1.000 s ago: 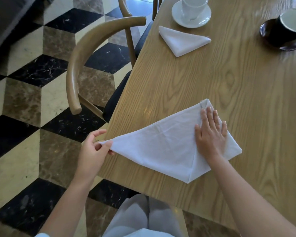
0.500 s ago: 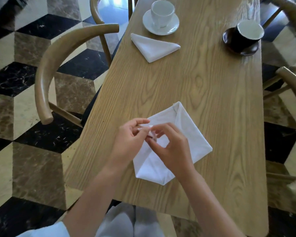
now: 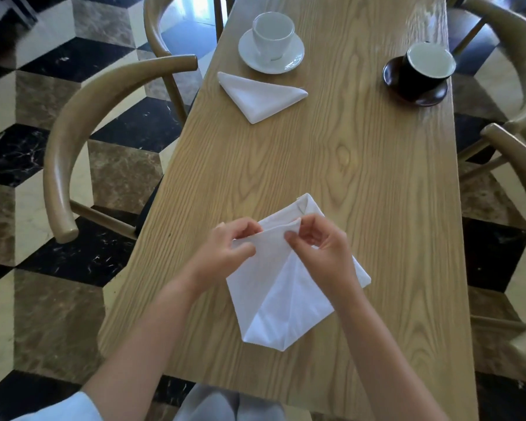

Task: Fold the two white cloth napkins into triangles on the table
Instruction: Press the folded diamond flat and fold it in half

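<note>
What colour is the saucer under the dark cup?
Dark brown, almost black saucer, seen in the head view.

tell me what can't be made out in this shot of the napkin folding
Head view only:
- Near napkin: the corner being pinched is covered by the left hand and right hand.
- Black cup: contents indiscernible.
- Right chairs: cut off by the frame edge.

Café or restaurant dining room, wooden table, cup on saucer, patterned marble floor

Head view: looks steeply down, close over table.
</note>
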A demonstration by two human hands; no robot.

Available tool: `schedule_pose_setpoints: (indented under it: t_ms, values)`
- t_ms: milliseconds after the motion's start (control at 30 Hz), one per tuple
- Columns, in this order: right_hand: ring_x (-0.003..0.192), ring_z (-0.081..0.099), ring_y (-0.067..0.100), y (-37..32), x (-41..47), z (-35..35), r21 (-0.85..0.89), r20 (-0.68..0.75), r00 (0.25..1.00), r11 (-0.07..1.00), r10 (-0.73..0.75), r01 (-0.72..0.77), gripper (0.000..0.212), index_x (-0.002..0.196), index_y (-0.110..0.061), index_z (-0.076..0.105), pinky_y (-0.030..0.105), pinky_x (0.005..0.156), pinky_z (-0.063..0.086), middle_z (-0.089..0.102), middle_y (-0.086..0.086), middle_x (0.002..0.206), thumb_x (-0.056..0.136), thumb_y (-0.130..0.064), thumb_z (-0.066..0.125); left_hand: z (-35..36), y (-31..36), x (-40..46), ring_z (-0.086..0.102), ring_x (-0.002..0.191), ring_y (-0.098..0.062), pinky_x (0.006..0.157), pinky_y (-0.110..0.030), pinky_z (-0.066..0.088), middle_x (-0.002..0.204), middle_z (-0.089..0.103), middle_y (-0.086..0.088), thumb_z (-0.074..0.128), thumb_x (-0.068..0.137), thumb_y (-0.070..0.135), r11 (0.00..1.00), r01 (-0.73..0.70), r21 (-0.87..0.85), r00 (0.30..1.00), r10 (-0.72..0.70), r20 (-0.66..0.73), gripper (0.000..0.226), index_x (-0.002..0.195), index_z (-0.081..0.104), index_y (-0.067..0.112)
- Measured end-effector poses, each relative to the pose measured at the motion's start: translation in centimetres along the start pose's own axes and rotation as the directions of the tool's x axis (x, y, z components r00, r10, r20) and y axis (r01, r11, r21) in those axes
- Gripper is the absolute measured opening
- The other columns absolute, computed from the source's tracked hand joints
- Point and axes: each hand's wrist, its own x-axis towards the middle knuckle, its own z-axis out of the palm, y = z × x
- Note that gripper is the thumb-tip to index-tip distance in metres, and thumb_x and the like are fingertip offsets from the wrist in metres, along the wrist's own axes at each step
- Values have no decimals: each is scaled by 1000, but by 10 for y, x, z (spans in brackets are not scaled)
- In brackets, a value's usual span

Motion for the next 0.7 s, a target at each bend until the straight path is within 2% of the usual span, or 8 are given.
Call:
schedule_pose_setpoints:
  t_ms: [67,133,200,300,400,467,567,700]
  values:
    - [65,59,5,4,15,-6,30,9,998,997,67,-67,19,72,-20,63,22,67,49,62,-13,64,82,-5,66,1,-10,7,59,82,-11,80,-29,44,83,66,1,53,79,14,1000,17,0,999,-17,-42,13,84,65,15]
    - [65,58,10,9,32,-11,-24,-12,991,991,132,-132,16,71,-16,64,30,68,50,63,-4,65,83,-5,65,3,-22,13,60,79,-11,74,-27,45,80,66,1,55,87,11,996,15,85,992,-5,-122,10,83,65,13]
    - [64,56,9,17,49,-13,-176,-56,988,973,143,-151,16,70,-19,62,33,71,47,62,-5,67,84,-11,65,5,-34,17,60,75,-11,74,-30,45,76,66,5,56,90,14,981,15,195,979,25,-204,13,82,65,13]
    - [66,54,8,25,72,-14,-414,-104,988,898,117,-150,10,75,-20,62,37,85,42,58,-15,66,85,-21,62,8,-47,20,61,72,-11,85,-39,43,72,65,12,59,90,18,952,21,305,950,76,-304,12,81,67,16]
    - [76,55,9,30,85,-13,-560,-91,991,818,95,-130,6,80,-21,62,33,87,30,63,-13,76,85,-25,60,11,-55,19,59,71,-6,88,-33,31,72,64,16,60,88,23,927,45,373,918,109,-382,11,79,66,25]
    - [83,55,11,35,89,-12,-629,-75,994,770,79,-108,6,83,-22,64,30,82,24,65,-10,84,85,-25,59,14,-58,18,57,74,-6,82,-28,22,74,64,16,60,88,25,906,79,416,897,117,-425,11,79,65,28]
    - [96,52,20,41,93,-12,-711,-106,993,695,53,-112,11,88,-19,67,32,82,25,54,-3,85,84,-25,59,19,-62,15,50,80,-10,80,-29,16,74,65,13,63,86,27,869,151,472,855,125,-503,9,80,68,27]
    - [95,53,19,47,93,-13,-700,-117,991,703,65,-129,9,87,-19,66,35,85,29,49,-5,84,84,-25,59,21,-64,15,49,81,-10,77,-27,15,76,64,13,64,85,29,887,180,425,848,79,-524,8,79,68,28]
